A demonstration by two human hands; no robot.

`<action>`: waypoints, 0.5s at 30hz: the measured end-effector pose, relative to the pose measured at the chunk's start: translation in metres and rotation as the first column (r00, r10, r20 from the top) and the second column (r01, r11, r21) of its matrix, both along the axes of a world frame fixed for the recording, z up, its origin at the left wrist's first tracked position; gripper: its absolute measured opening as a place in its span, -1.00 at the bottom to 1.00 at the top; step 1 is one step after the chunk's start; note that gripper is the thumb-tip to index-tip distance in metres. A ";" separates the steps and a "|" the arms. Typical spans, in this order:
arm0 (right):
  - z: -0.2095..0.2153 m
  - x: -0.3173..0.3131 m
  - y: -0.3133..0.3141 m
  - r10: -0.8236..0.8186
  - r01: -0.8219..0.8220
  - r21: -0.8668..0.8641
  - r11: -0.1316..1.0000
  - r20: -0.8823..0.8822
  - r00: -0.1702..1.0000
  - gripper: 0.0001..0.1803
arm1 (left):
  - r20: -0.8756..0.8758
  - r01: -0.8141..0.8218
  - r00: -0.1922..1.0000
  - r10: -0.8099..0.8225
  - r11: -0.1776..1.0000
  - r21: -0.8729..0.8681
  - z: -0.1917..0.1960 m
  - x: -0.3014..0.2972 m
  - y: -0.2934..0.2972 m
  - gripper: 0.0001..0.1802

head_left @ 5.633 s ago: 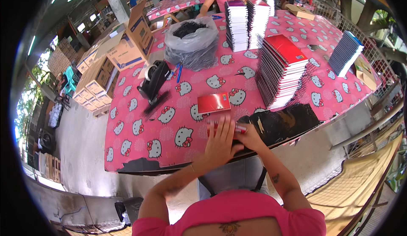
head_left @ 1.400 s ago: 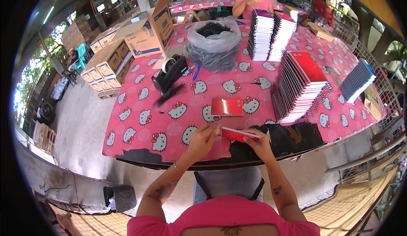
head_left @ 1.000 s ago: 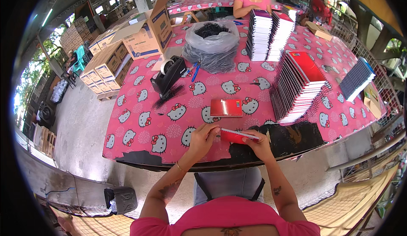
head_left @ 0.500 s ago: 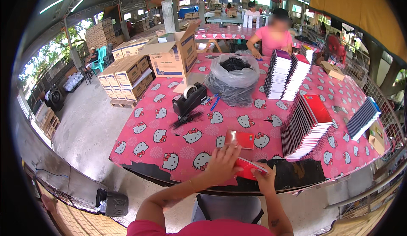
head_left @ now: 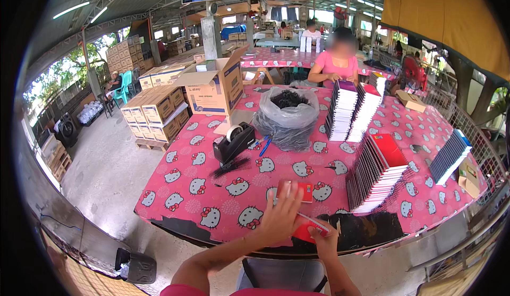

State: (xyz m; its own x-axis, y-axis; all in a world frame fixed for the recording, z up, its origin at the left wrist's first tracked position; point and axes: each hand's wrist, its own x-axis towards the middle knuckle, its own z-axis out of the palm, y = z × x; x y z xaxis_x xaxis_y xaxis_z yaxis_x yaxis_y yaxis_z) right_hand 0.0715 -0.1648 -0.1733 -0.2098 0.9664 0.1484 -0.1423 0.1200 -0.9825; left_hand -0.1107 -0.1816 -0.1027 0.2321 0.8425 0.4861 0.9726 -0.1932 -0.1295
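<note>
My right hand [head_left: 324, 237] grips a small red spiral notebook [head_left: 303, 231] at the near edge of the table, with the thumb on top of it. My left hand [head_left: 280, 213] lies palm down beside it, fingers stretched forward and slightly blurred. Its fingertips reach over another flat red piece, a notebook or cover [head_left: 306, 190], just beyond. Whether the two red pieces are joined is hidden by the hand. A tall stack of red spiral notebooks [head_left: 380, 174] stands to the right of my hands.
A black tape dispenser [head_left: 234, 143], blue-handled pliers [head_left: 265, 145] and a plastic bag of black coils [head_left: 287, 120] stand farther off. White notebook stacks [head_left: 342, 112] rise before a person in pink [head_left: 337, 65]. An open carton [head_left: 215, 91] is at the far left, more notebooks [head_left: 450, 157] at right.
My left hand has flattened, its fingers reaching forward over the red piece. My right hand keeps hold of the notebook. The view has tilted up slightly; the person opposite has brought their hands together.
</note>
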 end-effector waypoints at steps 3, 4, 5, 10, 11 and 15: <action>0.012 0.004 -0.003 -0.008 0.007 -0.026 1.000 -0.040 0.999 -0.73 | 0.092 0.173 0.982 -0.165 0.980 -0.097 -0.034 0.003 -0.019 -0.07; 0.017 0.007 -0.003 -0.044 0.042 -0.045 0.998 -0.041 0.998 -0.73 | 0.073 0.178 0.983 -0.168 0.972 -0.151 -0.038 0.008 -0.028 -0.07; 0.016 0.008 -0.003 -0.021 0.021 -0.010 1.000 -0.013 1.000 -0.72 | 0.046 0.177 0.984 -0.172 0.965 -0.193 -0.037 0.013 -0.036 -0.07; 0.012 0.001 -0.003 0.058 -0.062 -0.064 0.996 -0.052 0.997 -0.70 | -0.042 0.070 0.997 -0.072 0.996 -0.046 -0.002 0.009 -0.008 -0.07; 0.024 0.007 -0.003 0.046 -0.053 -0.091 0.994 -0.085 0.995 -0.70 | -0.029 0.139 0.989 -0.145 0.978 -0.156 -0.026 0.017 -0.031 -0.07; 0.010 0.002 -0.001 0.089 -0.089 0.022 0.996 0.012 0.996 -0.71 | -0.013 0.125 0.992 -0.125 0.992 0.021 -0.008 0.016 -0.015 -0.06</action>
State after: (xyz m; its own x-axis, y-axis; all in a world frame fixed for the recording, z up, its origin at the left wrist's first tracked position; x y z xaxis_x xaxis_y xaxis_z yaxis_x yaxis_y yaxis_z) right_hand 0.0731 -0.1659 -0.1632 -0.2966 0.9403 0.1668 -0.1424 0.1292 -0.9813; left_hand -0.0948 -0.1963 -0.1104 0.3407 0.7956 0.5009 0.9393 -0.3104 -0.1459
